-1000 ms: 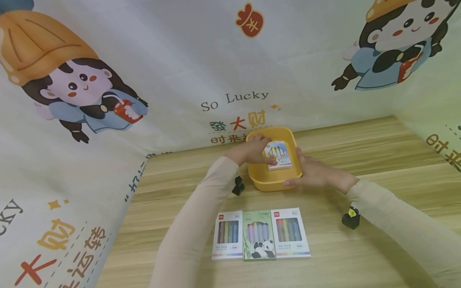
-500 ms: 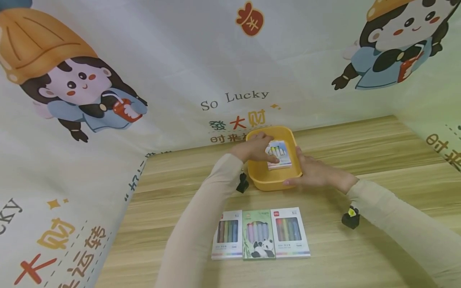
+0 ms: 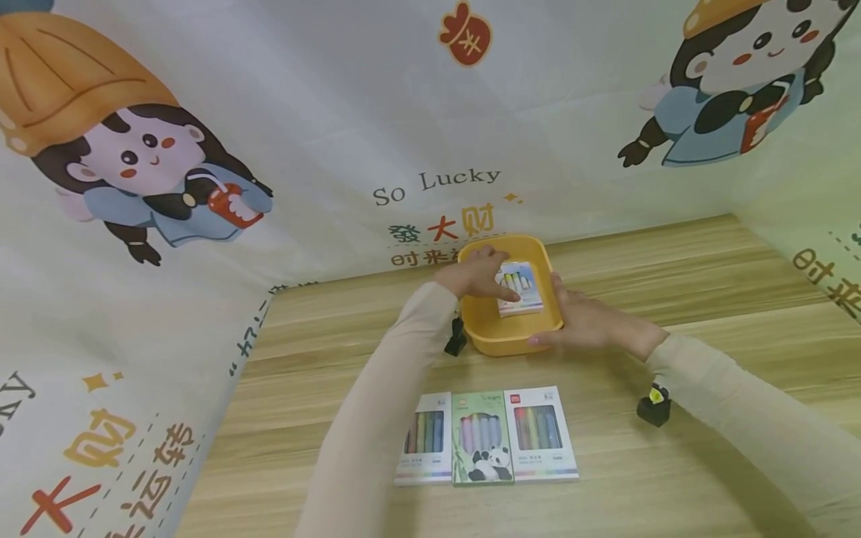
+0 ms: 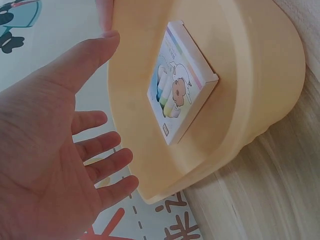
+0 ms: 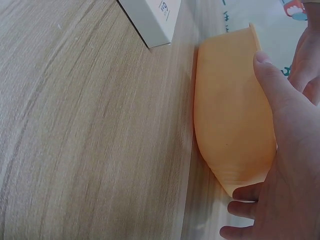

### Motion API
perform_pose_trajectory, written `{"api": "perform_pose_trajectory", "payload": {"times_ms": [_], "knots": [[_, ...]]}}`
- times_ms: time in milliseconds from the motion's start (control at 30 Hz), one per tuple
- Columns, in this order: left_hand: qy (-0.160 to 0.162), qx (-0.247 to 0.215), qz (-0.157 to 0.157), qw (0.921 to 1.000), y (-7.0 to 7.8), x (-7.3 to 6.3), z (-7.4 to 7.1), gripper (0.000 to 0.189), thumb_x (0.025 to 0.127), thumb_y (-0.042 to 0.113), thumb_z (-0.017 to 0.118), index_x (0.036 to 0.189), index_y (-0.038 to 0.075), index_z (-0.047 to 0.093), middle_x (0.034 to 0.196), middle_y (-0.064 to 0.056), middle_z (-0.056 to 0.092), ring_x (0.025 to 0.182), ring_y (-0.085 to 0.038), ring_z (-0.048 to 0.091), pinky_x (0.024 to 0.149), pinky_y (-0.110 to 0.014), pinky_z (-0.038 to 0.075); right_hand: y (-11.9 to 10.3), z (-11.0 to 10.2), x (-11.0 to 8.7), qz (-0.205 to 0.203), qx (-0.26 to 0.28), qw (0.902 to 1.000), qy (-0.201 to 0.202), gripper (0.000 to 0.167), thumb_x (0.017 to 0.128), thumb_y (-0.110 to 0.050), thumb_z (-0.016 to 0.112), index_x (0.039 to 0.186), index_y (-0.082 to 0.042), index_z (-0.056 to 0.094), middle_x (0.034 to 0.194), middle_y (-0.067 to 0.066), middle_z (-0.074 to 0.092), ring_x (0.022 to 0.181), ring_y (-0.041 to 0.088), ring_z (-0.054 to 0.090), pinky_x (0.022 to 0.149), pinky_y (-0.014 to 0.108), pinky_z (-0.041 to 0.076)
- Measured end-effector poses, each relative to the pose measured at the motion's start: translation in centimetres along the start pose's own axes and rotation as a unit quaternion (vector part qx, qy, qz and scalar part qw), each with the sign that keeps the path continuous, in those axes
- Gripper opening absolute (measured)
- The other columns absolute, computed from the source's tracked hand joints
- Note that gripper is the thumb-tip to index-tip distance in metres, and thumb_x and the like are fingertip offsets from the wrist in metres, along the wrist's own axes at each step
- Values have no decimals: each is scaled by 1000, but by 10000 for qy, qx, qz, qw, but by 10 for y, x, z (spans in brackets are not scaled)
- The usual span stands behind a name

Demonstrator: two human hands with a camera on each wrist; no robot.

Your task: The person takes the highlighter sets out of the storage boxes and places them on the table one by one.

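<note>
A yellow plastic basket [image 3: 511,346] stands at the back of the table, with a small white marker box [image 3: 529,285] lying flat inside. Over the basket's left side is my left hand [image 3: 479,273], thumb and fingers spread apart; in the left wrist view its palm [image 4: 55,150] holds nothing and the box [image 4: 182,85] lies beyond the fingertips. My right hand [image 3: 592,323] holds the basket at its near right corner. In the right wrist view the thumb [image 5: 272,75] lies along the rim and the fingers bend round the basket's wall [image 5: 227,115].
Three marker boxes lie side by side nearer me: a white one [image 3: 437,426] partly behind the left sleeve, a green panda one [image 3: 480,430], and a white one [image 3: 541,437]. Small black devices hang at the left wrist [image 3: 456,340] and right wrist [image 3: 654,407]. A printed cloth [image 3: 323,209] backs the table.
The left hand and forearm have shifted slightly to the right, covering more of the left marker box. Basket, small box and right hand stay practically where they were.
</note>
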State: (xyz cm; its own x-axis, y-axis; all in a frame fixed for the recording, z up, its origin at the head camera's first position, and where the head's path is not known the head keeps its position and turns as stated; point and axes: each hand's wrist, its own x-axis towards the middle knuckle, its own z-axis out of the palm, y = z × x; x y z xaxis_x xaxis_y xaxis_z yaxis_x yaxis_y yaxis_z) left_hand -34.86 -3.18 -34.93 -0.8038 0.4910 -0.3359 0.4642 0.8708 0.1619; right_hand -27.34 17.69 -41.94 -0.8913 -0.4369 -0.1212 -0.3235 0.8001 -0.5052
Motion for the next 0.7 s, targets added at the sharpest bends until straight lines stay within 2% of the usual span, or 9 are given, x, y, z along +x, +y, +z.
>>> {"api": "perform_pose_trajectory", "payload": {"times_ms": [300, 700], "knots": [[-24, -15, -99, 9999, 0, 7, 1, 91, 90, 55, 65, 159, 17, 20, 165, -12, 18, 153, -32, 18, 125, -51, 26, 1, 0, 0, -126, -9, 9999, 43, 132, 81, -74, 61, 154, 5, -16, 159, 35, 19, 142, 51, 34, 111, 66, 37], [-34, -3, -157, 9999, 2, 13, 2, 89, 89, 57, 64, 158, 17, 23, 162, -11, 23, 152, -31, 22, 123, -51, 28, 2, 0, 1, -184, 10, 9998, 67, 131, 81, -72, 62, 153, 7, -14, 159, 35, 19, 143, 50, 33, 114, 64, 35]]}}
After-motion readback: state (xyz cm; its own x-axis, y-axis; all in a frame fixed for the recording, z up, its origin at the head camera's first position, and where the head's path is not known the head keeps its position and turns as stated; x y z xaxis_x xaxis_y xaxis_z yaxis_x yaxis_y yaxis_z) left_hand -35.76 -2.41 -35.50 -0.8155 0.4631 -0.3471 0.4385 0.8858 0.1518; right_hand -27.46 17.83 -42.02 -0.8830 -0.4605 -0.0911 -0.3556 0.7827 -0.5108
